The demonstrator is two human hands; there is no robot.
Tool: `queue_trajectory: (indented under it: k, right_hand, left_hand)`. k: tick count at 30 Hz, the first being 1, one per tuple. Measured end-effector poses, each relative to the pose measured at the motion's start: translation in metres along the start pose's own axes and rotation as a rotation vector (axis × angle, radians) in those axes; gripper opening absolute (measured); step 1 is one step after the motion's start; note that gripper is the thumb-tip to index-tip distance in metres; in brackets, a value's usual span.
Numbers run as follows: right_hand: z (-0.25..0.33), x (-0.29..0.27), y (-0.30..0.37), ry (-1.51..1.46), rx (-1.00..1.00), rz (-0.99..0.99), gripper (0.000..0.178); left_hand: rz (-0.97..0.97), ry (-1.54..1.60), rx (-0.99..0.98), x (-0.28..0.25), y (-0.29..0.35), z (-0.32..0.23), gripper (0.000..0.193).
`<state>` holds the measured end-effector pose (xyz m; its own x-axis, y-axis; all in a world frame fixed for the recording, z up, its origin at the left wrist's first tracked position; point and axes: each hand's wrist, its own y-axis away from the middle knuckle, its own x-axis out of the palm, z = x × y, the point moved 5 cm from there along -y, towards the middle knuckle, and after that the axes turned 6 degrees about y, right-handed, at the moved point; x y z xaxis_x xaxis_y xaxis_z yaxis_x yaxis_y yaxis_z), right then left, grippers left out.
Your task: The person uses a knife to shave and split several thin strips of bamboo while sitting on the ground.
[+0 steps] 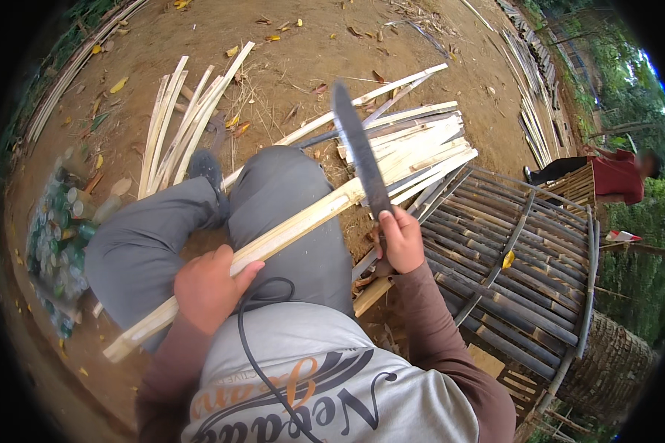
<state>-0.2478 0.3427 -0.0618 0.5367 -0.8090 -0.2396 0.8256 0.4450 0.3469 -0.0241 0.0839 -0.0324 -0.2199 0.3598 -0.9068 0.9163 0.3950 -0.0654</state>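
My left hand (213, 288) is closed around a long pale split bamboo strip (295, 227), which slants across my thighs from lower left to upper right. In my right hand (400, 240) is the handle of a machete (360, 144), its long dark blade pointing up and away from me. The blade crosses the strip's far end by my right knee; whether the two touch, I cannot tell. My fingers hide most of the machete's handle.
Pale split strips (421, 140) lie piled beyond my knees, and more strips (174, 133) lie farther left. A slatted bamboo bench (510, 273) stands close on my right. Plastic bottles (59, 229) are heaped at left. A person in red (621, 177) is at far right. A black cable (247, 332) hangs over my shirt.
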Motion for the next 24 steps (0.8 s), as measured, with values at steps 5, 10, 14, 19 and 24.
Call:
queue_trajectory:
  k: [5, 10, 14, 19, 24]
  right_hand:
    - [-0.001, 0.001, 0.001, 0.049, -0.048, -0.053, 0.022]
    - [0.001, -0.023, -0.009, -0.026, -0.027, -0.184, 0.023]
    - [-0.004, 0.003, 0.006, 0.180, -0.164, -0.019, 0.022]
    - [-0.005, -0.001, 0.001, 0.013, -0.072, -0.080, 0.023]
    - [-0.011, -0.021, -0.011, -0.061, -0.049, -0.087, 0.020]
  left_hand:
    - [0.006, -0.003, -0.009, 0.004, 0.000, 0.002, 0.053]
    - [-0.017, 0.020, 0.025, 0.001, -0.003, -0.004, 0.053]
    - [0.007, 0.007, 0.000, 0.000, -0.001, 0.000, 0.052]
    - [0.023, 0.011, -0.007, 0.004, -0.004, -0.001, 0.053]
    - [0.025, 0.016, 0.004, 0.000, -0.003, 0.001, 0.054]
